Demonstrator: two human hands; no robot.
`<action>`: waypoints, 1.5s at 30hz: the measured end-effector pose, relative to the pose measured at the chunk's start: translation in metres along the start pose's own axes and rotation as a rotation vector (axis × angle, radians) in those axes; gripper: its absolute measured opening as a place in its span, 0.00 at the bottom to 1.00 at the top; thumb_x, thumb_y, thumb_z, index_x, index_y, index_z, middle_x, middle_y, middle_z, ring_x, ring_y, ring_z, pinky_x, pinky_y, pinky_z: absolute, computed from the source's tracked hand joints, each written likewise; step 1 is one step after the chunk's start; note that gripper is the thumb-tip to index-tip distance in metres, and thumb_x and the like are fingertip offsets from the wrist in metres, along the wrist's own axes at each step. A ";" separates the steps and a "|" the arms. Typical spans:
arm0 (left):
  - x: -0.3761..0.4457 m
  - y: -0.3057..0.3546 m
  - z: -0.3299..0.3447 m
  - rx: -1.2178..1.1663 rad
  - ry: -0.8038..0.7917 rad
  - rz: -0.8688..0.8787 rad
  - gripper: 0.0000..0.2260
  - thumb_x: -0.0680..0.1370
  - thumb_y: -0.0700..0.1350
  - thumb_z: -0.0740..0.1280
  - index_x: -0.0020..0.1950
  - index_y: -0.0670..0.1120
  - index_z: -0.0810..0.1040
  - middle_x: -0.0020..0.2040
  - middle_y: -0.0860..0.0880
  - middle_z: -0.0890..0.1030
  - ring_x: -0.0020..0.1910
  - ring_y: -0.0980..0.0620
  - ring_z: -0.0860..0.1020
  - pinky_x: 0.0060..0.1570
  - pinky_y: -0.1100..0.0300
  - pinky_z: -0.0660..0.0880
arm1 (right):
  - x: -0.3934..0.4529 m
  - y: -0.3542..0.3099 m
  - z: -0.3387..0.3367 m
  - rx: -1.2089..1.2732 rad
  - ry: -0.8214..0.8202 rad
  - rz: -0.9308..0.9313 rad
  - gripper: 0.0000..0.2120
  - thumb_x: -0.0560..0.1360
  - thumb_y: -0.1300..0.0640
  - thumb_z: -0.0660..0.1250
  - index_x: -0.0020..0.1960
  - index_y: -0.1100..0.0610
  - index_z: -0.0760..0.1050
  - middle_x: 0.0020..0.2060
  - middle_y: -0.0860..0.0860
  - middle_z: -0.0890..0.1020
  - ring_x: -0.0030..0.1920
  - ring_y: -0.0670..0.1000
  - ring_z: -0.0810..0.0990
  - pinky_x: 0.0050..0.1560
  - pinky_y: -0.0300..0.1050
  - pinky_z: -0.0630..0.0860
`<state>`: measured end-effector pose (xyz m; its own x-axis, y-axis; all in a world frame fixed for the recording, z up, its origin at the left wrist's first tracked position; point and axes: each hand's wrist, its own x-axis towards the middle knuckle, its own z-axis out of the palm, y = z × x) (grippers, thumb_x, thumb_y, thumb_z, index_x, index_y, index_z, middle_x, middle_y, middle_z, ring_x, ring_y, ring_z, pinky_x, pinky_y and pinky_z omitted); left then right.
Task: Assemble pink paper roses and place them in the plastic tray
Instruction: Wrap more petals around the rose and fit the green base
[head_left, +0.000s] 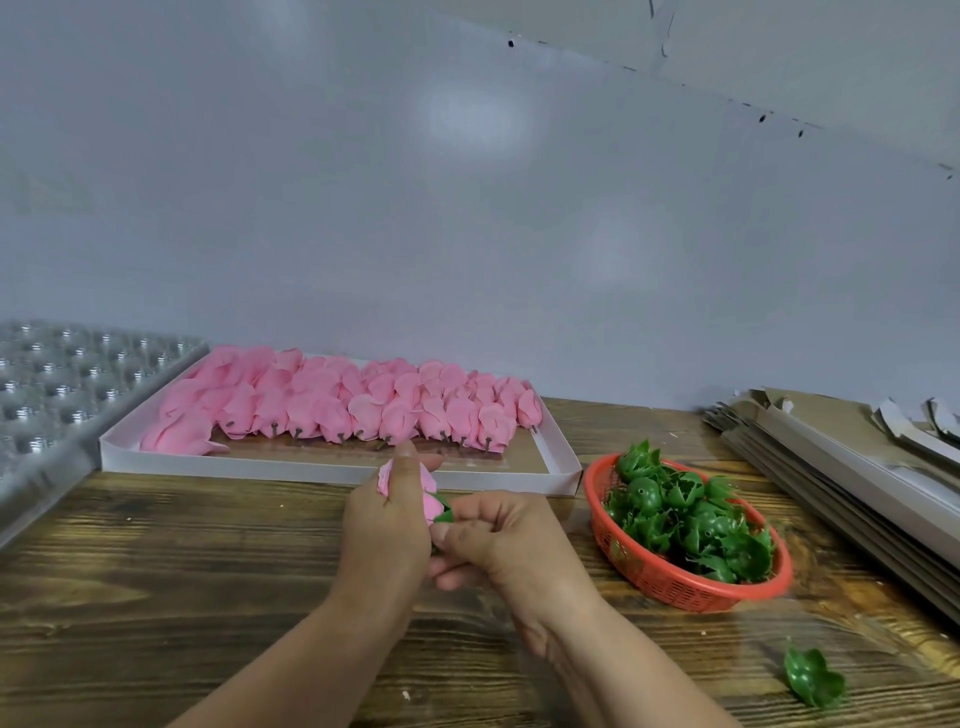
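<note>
Left hand (387, 512) grips pink paper rose (429, 501) above wooden table (171, 561); right hand (496, 540) fingers pinch green plastic calyx (444, 512) at its base. Clear plastic tray (62, 395) waits far left. Risk: hard squeeze crushes petals, calyx seats crooked.

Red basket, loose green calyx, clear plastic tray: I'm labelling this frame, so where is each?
red basket (670, 586), head view, near mesh wall.
loose green calyx (812, 677), head view, its middle.
clear plastic tray (62, 379), head view, dimpled surface.
</note>
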<state>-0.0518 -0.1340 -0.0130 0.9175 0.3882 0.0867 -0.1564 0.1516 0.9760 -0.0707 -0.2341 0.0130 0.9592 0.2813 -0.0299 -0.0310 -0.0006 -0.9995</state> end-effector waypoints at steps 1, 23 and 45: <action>0.000 0.000 0.000 -0.002 0.006 0.001 0.17 0.81 0.56 0.55 0.42 0.52 0.80 0.25 0.52 0.76 0.26 0.57 0.75 0.23 0.64 0.69 | 0.000 0.001 0.002 -0.024 0.004 -0.016 0.05 0.75 0.70 0.65 0.42 0.66 0.79 0.29 0.55 0.80 0.27 0.45 0.77 0.28 0.34 0.74; -0.004 -0.007 0.004 0.066 -0.012 0.178 0.17 0.81 0.52 0.57 0.36 0.49 0.76 0.29 0.52 0.74 0.25 0.64 0.72 0.25 0.71 0.66 | 0.013 0.013 0.001 -0.627 0.264 -0.234 0.10 0.69 0.64 0.56 0.43 0.59 0.76 0.36 0.59 0.81 0.40 0.60 0.79 0.43 0.60 0.77; -0.007 -0.007 0.005 0.330 0.070 0.416 0.09 0.79 0.46 0.63 0.39 0.49 0.68 0.43 0.44 0.74 0.40 0.49 0.71 0.34 0.63 0.61 | 0.011 0.009 0.003 -0.421 0.253 -0.308 0.11 0.73 0.71 0.57 0.45 0.67 0.79 0.40 0.65 0.82 0.46 0.64 0.80 0.48 0.62 0.76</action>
<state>-0.0550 -0.1417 -0.0197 0.7739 0.4162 0.4773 -0.3680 -0.3179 0.8738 -0.0613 -0.2286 0.0037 0.9452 0.0908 0.3136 0.3251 -0.3515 -0.8779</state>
